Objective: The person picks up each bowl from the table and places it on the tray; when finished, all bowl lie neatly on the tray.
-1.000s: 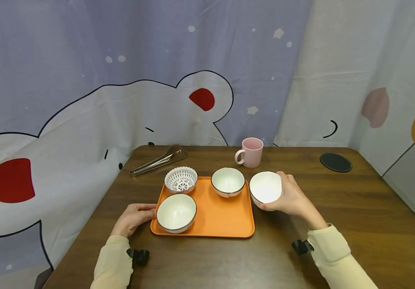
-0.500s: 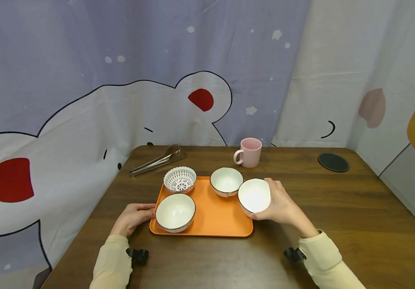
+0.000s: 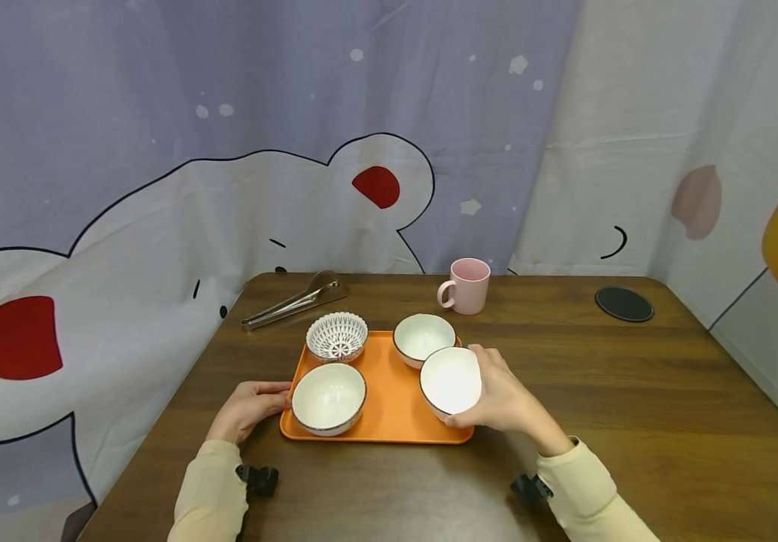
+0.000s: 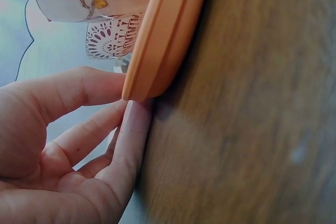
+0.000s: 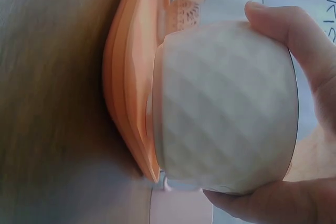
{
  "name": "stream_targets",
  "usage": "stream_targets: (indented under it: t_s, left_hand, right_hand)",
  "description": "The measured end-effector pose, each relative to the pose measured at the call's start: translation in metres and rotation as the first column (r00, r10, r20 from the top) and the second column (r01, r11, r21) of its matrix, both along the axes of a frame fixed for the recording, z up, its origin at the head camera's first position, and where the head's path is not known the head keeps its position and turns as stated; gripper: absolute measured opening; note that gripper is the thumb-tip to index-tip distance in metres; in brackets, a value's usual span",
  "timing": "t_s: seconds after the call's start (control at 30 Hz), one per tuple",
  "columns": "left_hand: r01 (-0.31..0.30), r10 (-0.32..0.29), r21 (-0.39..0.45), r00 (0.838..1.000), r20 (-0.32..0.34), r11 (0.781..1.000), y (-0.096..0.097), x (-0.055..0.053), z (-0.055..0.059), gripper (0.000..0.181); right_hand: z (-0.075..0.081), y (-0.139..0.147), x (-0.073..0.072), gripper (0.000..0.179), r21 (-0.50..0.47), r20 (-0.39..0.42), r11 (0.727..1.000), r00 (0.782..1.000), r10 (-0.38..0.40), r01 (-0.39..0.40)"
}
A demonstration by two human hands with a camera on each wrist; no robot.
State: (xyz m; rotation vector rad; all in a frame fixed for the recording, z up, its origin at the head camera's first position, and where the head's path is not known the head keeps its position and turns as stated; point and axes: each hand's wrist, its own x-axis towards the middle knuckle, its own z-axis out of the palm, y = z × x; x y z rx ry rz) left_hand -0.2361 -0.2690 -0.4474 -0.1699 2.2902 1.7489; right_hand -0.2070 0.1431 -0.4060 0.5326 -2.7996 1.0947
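My right hand (image 3: 500, 395) grips a white bowl (image 3: 450, 380) with a dark rim over the right part of an orange tray (image 3: 389, 418). In the right wrist view the bowl's faceted wall (image 5: 226, 108) lies between thumb and fingers, its base close to the tray; I cannot tell whether it touches. My left hand (image 3: 247, 410) pinches the tray's left edge (image 4: 157, 51), thumb at the rim and fingers low against it. On the tray stand a cream bowl (image 3: 329, 399) at front left, a patterned bowl (image 3: 338, 336) at back left and a pale bowl (image 3: 424, 337) at back right.
Behind the tray a pink mug (image 3: 468, 286) stands on the wooden table (image 3: 375, 497). Metal tongs (image 3: 294, 301) lie at the back left. A black round disc (image 3: 624, 303) is at the far right. A printed curtain (image 3: 260, 211) hangs behind the table.
My right hand has carried the white bowl leftward and nearer, from beside the tray's right edge to over its right part. My left hand stays at the tray's left edge.
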Motion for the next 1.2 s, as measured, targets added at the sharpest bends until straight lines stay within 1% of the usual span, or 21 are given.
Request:
stream_targets:
  t_s: [0.2,0.33,0.43,0.53,0.63,0.83,1.03,1.2]
  left_hand:
    - [-0.008,0.008,0.018,1.0,0.005,1.0,-0.001,0.001,-0.001,0.043]
    - [-0.001,0.001,0.019,1.0,0.001,1.0,-0.002,0.001,-0.001,0.044]
    - [0.004,-0.005,0.004,1.0,0.004,1.0,-0.002,0.001,0.0,0.045]
    - [-0.006,0.006,-0.003,1.0,0.011,1.0,-0.001,0.001,0.001,0.044]
    - [-0.002,0.002,0.004,1.0,0.007,1.0,-0.001,0.001,0.001,0.044]
    - [-0.005,0.006,0.025,1.0,-0.002,1.0,-0.001,0.001,0.0,0.043]
    - [-0.002,0.002,0.036,1.0,0.0,0.999,0.0,0.001,0.0,0.043]
    - [-0.003,0.003,0.042,1.0,0.007,0.999,0.0,0.001,-0.001,0.043]
  right_hand:
    - [-0.003,-0.014,0.001,0.113,0.003,0.001,1.0,1.0,0.03,-0.03]
    - [-0.003,-0.023,0.0,0.113,0.007,0.009,0.999,0.999,0.036,-0.036]
    - [-0.003,-0.028,-0.001,0.114,0.011,0.033,0.999,0.999,0.034,-0.034]
    - [-0.003,-0.033,-0.001,0.118,0.016,0.05,0.999,0.998,0.034,-0.035]
    - [-0.002,-0.037,-0.002,0.119,0.017,0.062,0.999,0.997,0.035,-0.037]
    - [-0.005,-0.044,-0.005,0.12,0.012,0.091,1.0,0.995,0.026,-0.027]
    - [-0.011,-0.046,-0.008,0.123,0.009,0.099,1.0,0.995,0.008,-0.009]
    - [-0.012,-0.047,-0.008,0.123,0.014,0.112,1.0,0.994,0.017,-0.019]
